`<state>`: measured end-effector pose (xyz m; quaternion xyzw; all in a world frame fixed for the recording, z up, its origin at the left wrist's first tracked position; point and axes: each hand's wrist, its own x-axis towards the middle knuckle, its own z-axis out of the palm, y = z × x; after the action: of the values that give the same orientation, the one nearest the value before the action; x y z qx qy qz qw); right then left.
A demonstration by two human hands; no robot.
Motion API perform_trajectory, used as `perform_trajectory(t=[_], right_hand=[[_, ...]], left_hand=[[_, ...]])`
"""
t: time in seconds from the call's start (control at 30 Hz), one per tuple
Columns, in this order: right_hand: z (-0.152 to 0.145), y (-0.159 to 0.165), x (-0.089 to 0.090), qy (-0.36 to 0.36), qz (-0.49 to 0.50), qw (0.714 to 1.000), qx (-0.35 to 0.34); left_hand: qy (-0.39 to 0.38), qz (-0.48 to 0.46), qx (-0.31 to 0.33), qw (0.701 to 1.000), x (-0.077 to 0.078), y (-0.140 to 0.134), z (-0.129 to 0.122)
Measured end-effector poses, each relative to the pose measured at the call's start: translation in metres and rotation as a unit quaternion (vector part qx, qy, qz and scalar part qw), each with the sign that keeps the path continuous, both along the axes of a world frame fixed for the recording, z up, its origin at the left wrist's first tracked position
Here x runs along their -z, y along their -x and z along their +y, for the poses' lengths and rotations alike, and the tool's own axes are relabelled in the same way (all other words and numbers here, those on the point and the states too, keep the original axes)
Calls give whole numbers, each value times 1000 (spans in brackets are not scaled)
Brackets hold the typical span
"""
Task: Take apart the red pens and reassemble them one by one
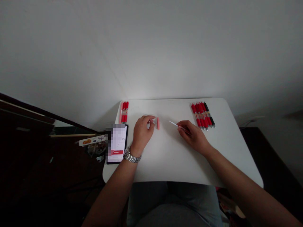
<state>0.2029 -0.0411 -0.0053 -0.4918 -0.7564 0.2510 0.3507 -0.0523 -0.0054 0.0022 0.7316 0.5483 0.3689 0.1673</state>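
My right hand (193, 136) pinches a thin pen refill (173, 123), whitish at its far end, which points up and to the left above the white table. My left hand (143, 129) is curled, thumb and forefinger close together. A tiny pale bit shows at those fingertips, too small to name. Just right of them a short pink pen barrel (158, 123) lies on the table, apart from my right hand.
Several red pens (201, 115) and a dark pen (209, 114) lie at the table's back right. More red pens (125, 112) are at the back left, beside a pink one (121, 113). A phone (119, 143) rests by the left edge. A wall stands behind the table (165, 167).
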Motion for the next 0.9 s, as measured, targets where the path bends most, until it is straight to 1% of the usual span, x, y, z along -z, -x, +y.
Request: perform_trajectory(t=[0.17,0.27,0.33,0.4,0.5,0.67,0.73,0.8,0.9], right_hand=[[-1,1,-4,5,9,1000,5],[-3,1,-4,18,27,999,5],[-3,1,-3,29,42,999,3],[-4,1,-2,34,55,998,1],[-4,2,-2,36,63,997,2],[-5,4,-5,34,65,997,-8],[-5,5,-5,32,62,997,-14],[-5,5,-5,29,56,998,-19],[-5,5,-5,23,45,998,-27]], left_hand=[[-1,-46,-2,999,-4,-1,-2],[6,-102,16,995,-7,-4,-3],[24,-148,41,988,-9,-6,-4],[57,-203,77,974,-12,-9,-5],[115,-277,127,946,-14,-15,-9],[187,-342,186,902,-10,-25,-14],[206,-361,200,887,-8,-28,-16],[215,-372,208,879,-6,-30,-17],[219,-370,214,877,-5,-31,-18]])
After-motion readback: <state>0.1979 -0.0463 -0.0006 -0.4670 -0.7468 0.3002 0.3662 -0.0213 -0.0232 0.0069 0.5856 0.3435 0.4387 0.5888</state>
